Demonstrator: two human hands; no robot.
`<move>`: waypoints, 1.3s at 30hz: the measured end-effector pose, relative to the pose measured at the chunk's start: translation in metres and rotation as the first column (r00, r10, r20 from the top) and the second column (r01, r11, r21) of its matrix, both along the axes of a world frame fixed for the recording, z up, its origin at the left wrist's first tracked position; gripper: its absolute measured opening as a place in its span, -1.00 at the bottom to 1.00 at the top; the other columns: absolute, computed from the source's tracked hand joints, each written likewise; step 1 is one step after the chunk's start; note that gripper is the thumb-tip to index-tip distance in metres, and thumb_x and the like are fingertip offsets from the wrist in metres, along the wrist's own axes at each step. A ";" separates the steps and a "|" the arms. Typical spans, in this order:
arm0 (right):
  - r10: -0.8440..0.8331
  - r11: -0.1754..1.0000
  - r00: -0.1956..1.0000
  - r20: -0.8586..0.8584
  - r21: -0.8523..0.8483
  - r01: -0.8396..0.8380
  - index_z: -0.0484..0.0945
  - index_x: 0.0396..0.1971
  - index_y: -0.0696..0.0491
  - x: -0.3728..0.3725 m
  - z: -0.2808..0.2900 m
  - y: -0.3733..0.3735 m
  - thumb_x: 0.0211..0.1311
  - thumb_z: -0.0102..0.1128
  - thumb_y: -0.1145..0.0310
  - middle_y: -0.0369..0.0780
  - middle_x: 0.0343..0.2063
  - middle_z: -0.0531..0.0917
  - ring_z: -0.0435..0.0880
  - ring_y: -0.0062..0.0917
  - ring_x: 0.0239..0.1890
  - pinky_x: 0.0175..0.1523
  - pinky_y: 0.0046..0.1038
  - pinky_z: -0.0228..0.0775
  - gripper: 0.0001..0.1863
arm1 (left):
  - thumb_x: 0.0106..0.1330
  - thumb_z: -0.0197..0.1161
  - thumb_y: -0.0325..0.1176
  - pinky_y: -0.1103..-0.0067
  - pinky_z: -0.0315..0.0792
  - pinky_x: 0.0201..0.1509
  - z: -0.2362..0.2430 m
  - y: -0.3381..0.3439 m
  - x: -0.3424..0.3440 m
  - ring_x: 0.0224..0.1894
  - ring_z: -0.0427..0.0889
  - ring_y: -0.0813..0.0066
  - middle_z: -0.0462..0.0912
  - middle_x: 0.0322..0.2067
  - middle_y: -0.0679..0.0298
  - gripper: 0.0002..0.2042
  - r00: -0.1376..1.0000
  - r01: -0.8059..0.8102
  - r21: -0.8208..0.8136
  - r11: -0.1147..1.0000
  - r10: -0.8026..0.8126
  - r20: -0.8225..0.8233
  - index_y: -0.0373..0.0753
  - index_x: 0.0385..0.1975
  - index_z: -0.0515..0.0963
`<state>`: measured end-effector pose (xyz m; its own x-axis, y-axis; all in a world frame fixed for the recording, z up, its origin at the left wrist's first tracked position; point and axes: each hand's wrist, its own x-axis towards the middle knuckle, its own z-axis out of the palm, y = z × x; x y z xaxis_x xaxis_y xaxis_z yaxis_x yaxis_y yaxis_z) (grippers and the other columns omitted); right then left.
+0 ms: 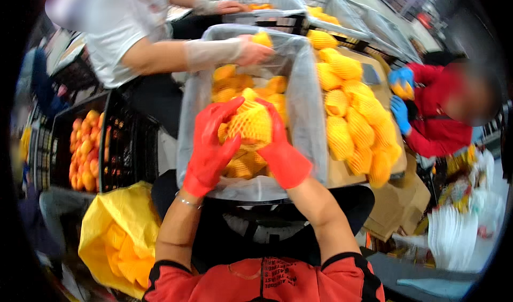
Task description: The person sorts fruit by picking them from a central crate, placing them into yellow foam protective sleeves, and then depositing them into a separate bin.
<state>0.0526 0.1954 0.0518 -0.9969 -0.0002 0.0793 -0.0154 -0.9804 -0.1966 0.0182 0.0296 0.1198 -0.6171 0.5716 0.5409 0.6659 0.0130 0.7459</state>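
Observation:
My left hand (211,147) and my right hand (283,155), both in red rubber gloves, are closed around an item in yellow foam netting (247,121); what is inside the net is hard to tell. They hold it over a grey plastic-lined crate (189,126) that contains more netted items (224,76). To the right, a pile of yellow netted items (359,131) lies on a cardboard surface (334,178).
A co-worker's hand (255,51) reaches over the crate; another worker's blue-gloved hands (400,112) are at right. A black crate of red-orange fruit (84,147) stands left, a yellow sack (93,224) lower left, more lined crates (344,19) behind.

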 end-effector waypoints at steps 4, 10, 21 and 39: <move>-0.117 0.993 0.979 0.164 -0.010 0.120 0.46 0.21 0.02 -0.010 -0.003 -0.017 0.41 0.08 -0.01 -0.14 0.11 0.60 0.59 -0.28 0.15 0.22 -0.16 0.45 -0.48 | 0.07 0.23 -0.61 0.29 0.19 0.47 -0.019 0.003 -0.007 0.38 0.32 0.01 0.38 0.32 0.00 -0.30 0.955 -0.003 -0.229 0.973 -0.065 -0.290 -0.17 0.34 0.40; -0.285 0.958 0.912 0.295 0.095 0.269 0.47 0.22 -0.11 0.000 -0.005 -0.016 0.34 0.28 0.08 -0.28 0.07 0.63 0.61 -0.42 0.10 0.13 -0.22 0.52 -0.50 | 0.12 0.14 -0.67 0.29 0.18 0.47 -0.033 0.020 -0.011 0.42 0.25 -0.08 0.27 0.38 -0.06 -0.28 0.964 0.030 -0.202 0.979 -0.082 -0.254 -0.17 0.40 0.32; -0.582 -0.796 0.303 -0.755 0.605 -0.020 0.43 0.19 0.17 0.110 0.121 0.260 0.01 0.57 0.18 -0.08 0.09 0.57 0.55 -0.39 0.16 0.23 -0.37 0.41 -0.24 | 0.16 0.31 -0.59 0.30 0.24 0.45 -0.027 0.012 0.000 0.40 0.28 -0.07 0.22 0.40 -0.08 -0.33 0.970 -0.133 -0.283 0.950 0.067 -0.233 -0.24 0.35 0.34; -0.685 -0.622 0.703 -0.194 0.659 -0.424 0.55 0.13 0.18 0.189 0.001 0.479 0.40 0.18 0.12 -0.06 -0.06 0.71 0.68 -0.32 -0.01 0.11 -0.30 0.46 -0.52 | 0.23 0.27 -0.58 0.31 0.28 0.41 -0.039 0.029 -0.016 0.34 0.38 -0.07 0.37 0.32 -0.05 -0.47 0.965 -0.211 -0.331 0.920 0.142 -0.219 -0.25 0.26 0.43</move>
<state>0.2419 0.6743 0.0526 -0.7457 0.6524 0.1353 0.5171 0.6947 -0.5000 0.0021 0.0581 0.0804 -0.6325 0.6358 0.4424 0.7552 0.3794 0.5345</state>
